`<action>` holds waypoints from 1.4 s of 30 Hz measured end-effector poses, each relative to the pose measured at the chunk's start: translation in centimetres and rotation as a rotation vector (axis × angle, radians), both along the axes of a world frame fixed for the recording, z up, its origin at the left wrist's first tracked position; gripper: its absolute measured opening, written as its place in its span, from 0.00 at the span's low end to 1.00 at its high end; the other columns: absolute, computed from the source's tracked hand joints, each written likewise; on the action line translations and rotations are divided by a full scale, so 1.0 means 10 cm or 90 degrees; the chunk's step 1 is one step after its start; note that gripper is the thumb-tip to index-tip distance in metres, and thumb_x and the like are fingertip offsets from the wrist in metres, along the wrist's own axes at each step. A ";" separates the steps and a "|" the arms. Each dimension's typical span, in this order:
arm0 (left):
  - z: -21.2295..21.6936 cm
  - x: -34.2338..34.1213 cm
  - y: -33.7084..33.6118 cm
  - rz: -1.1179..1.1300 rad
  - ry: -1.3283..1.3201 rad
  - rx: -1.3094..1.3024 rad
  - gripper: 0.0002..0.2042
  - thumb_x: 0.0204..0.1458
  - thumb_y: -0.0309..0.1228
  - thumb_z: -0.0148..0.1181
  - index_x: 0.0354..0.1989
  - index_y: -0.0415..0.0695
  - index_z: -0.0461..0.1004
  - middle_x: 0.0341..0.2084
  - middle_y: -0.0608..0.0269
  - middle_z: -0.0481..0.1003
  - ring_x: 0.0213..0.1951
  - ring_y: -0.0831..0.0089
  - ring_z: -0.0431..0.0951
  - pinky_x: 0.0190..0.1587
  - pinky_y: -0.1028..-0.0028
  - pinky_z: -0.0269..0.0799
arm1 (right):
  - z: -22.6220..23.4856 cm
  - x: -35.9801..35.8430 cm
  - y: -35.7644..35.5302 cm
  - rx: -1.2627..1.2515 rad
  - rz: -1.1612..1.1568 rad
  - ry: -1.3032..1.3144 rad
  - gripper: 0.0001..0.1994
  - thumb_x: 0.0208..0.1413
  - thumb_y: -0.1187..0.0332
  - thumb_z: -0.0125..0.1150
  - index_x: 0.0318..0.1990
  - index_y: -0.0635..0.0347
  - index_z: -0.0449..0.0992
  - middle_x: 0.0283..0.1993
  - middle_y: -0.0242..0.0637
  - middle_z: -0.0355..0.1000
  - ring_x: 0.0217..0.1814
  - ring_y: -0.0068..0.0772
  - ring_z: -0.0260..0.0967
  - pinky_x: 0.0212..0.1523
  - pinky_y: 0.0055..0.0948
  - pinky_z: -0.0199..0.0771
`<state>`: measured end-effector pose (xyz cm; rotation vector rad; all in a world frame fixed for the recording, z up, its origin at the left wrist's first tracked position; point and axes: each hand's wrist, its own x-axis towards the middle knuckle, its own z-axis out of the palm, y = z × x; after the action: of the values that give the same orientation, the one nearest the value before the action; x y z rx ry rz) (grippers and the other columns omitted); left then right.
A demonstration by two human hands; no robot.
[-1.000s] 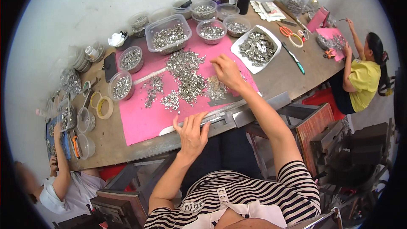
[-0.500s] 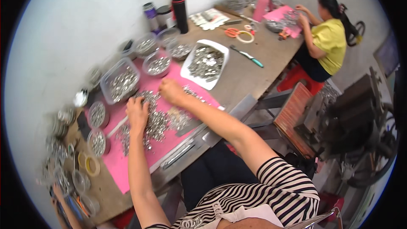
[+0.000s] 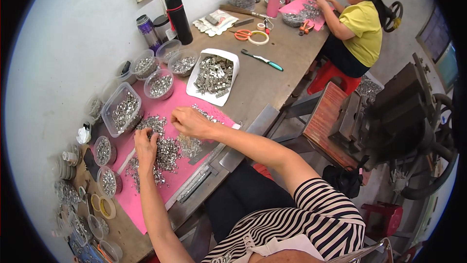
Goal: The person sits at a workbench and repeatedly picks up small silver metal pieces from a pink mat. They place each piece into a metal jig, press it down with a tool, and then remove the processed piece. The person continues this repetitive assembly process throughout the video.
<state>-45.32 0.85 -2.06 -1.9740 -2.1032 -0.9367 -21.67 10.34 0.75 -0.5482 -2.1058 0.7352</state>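
Observation:
A heap of small shiny metal pieces (image 3: 168, 155) lies on a pink sheet (image 3: 146, 209) over the table. My left hand (image 3: 146, 147) rests at the heap's left edge, fingers bent down among the pieces and thumb apart. Just right of the heap, my right hand (image 3: 190, 123) is closed in a pinch; whatever is between its fingertips is hidden. Below that hand lies a smaller patch of paler pieces (image 3: 188, 145), and beyond the wrist a thin scatter of metal bits (image 3: 206, 112). A rectangular clear tub (image 3: 108, 117) holding more pieces stands beyond my left hand.
Round tubs of metal pieces (image 3: 159, 84) line the wall side. A white tray (image 3: 195, 84) holds larger parts; a toothbrush (image 3: 262, 59), orange scissors (image 3: 242, 35) and tape roll (image 3: 259, 37) lie farther right. A metal bar (image 3: 197, 185) edges the sheet. Another person (image 3: 362, 29) works at the far end.
The whole view has shifted, so the table appears lower and farther left. Both hands have moved slightly nearer me over the sheet. Another person's hand at the lower left has gone from view.

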 end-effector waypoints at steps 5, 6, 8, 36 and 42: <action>0.04 0.05 0.04 -0.021 -0.070 0.014 0.04 0.55 0.23 0.63 0.38 0.38 0.79 0.34 0.48 0.75 0.39 0.48 0.76 0.45 0.56 0.72 | 0.04 0.58 -0.44 -0.186 0.034 0.019 0.06 0.57 0.74 0.62 0.38 0.67 0.76 0.35 0.48 0.78 0.37 0.46 0.79 0.40 0.41 0.78; 0.03 0.04 0.04 -0.016 -0.069 0.018 0.05 0.56 0.23 0.62 0.39 0.38 0.79 0.34 0.48 0.75 0.39 0.48 0.76 0.45 0.56 0.72 | 0.04 0.68 -0.53 -0.242 0.041 0.022 0.06 0.58 0.73 0.62 0.39 0.68 0.76 0.35 0.47 0.79 0.36 0.44 0.79 0.40 0.39 0.79; -0.01 0.01 0.06 -0.008 -0.067 0.028 0.05 0.56 0.23 0.62 0.39 0.38 0.79 0.34 0.48 0.75 0.39 0.48 0.76 0.45 0.56 0.72 | 0.01 0.85 -0.66 -0.293 0.048 0.021 0.06 0.59 0.74 0.62 0.40 0.68 0.76 0.36 0.46 0.79 0.36 0.41 0.79 0.40 0.37 0.79; 0.33 0.37 -0.29 -0.053 -0.154 0.081 0.05 0.58 0.22 0.60 0.40 0.38 0.79 0.36 0.50 0.81 0.39 0.56 0.83 0.43 0.64 0.76 | -0.27 1.08 -1.03 -0.022 -0.027 0.015 0.04 0.54 0.77 0.62 0.37 0.63 0.76 0.34 0.43 0.71 0.38 0.48 0.73 0.41 0.42 0.74; 0.18 1.03 -0.88 -0.199 -0.170 -0.061 0.04 0.57 0.20 0.63 0.39 0.38 0.79 0.35 0.53 0.79 0.39 0.57 0.81 0.42 0.64 0.77 | -0.03 1.06 -1.25 -0.196 0.026 -0.003 0.05 0.55 0.77 0.66 0.39 0.64 0.80 0.39 0.40 0.76 0.42 0.43 0.75 0.43 0.36 0.74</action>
<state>-35.04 -7.96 -0.30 -2.3950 -2.0340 -1.2346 -11.06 -2.11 0.49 -0.6727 -2.0259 1.0920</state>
